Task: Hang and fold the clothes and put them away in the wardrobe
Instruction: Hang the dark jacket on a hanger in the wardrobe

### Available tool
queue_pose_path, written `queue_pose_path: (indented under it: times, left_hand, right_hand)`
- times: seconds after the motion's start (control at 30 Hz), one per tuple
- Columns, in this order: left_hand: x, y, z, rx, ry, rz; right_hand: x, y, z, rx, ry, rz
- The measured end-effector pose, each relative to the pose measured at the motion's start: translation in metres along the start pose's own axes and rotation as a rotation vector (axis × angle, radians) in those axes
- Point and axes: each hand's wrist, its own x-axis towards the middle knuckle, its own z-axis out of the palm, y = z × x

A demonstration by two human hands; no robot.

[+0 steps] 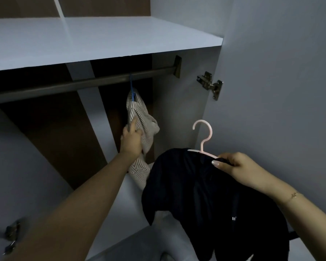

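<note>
A beige striped garment (pixel 143 121) hangs on a blue hanger (pixel 131 87) from the dark wardrobe rail (pixel 83 84). My left hand (pixel 131 139) grips this garment partway down its left side. My right hand (pixel 237 166) holds the shoulder of a pink hanger (pixel 203 136) together with the black garment (pixel 205 194) draped over it. The pink hook points up, below and to the right of the rail. The black garment hangs down toward the lower right.
A white shelf (pixel 102 42) runs above the rail. The wardrobe's right side panel carries a metal hinge (pixel 210 84), with the open door (pixel 280 72) beyond it. Another hinge (pixel 11 236) sits at the lower left. A white bottom surface (pixel 132 213) lies below.
</note>
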Motion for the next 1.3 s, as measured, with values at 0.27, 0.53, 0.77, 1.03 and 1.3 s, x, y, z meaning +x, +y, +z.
queue_pose_path:
  times: [0.27,0.53,0.77,1.03,1.3]
  left_hand:
    - [-0.007,-0.007,0.006,-0.189,0.102,-0.001]
    - [-0.009,-0.030,-0.010,-0.195,0.021,0.015]
    - [-0.004,-0.009,0.002,-0.272,0.002,-0.010]
    - [0.027,-0.003,0.019,-0.278,-0.077,-0.015]
    - [0.080,0.070,0.044,-0.246,-0.222,0.046]
  right_hand:
    - [0.075,-0.010,0.021,-0.123,0.274,0.026]
    - [0.213,-0.061,0.030,-0.154,0.383,0.024]
    - [0.290,-0.091,0.035,-0.132,0.407,-0.016]
    - [0.220,-0.038,0.041,-0.179,0.458,-0.062]
    - [0.123,0.007,0.040,-0.159,0.439,0.112]
